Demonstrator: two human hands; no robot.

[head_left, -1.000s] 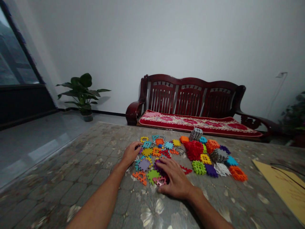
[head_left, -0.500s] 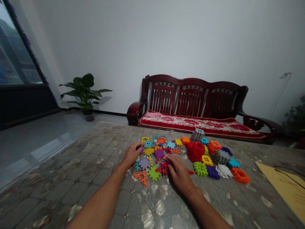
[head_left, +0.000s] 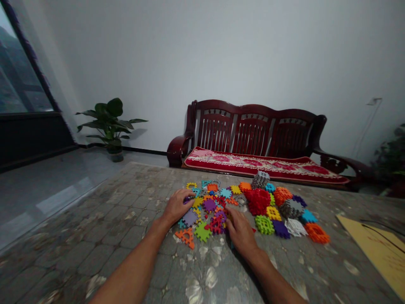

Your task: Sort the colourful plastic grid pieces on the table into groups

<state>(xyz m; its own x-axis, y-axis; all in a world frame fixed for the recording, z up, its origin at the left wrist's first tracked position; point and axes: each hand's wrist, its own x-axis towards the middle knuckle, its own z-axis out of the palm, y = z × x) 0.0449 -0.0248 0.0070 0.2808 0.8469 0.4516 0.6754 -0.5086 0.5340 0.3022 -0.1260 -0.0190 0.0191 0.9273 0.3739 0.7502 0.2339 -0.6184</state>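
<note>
A loose group of flat, notched plastic building pieces lies on the table between my hands. My left hand (head_left: 178, 207) is at the group's left edge, thumb and fingers closed around a purple piece (head_left: 187, 199). A lavender piece (head_left: 190, 218) and an orange triangular piece (head_left: 186, 237) lie just below it. My right hand (head_left: 241, 231) is at the right edge, fingers curled down; what they grip, a yellowish bit perhaps, is mostly hidden. Beside its fingertips are a crimson openwork piece (head_left: 216, 225) and a lime green piece (head_left: 203, 232). Another purple piece (head_left: 209, 205) sits mid-group.
Right of my right hand stand stacked and assembled pieces, among them a red cluster (head_left: 258, 201), a grey stack (head_left: 260, 180) and an orange stack (head_left: 317, 233). A yellow board (head_left: 370, 242) with a dark cord lies at the right. Beyond the table is a wooden bench (head_left: 253, 131).
My left hand has come slightly right and closed around a purple piece. My right hand's fingers have shifted a little at the crimson piece's edge. The view has turned slightly.
</note>
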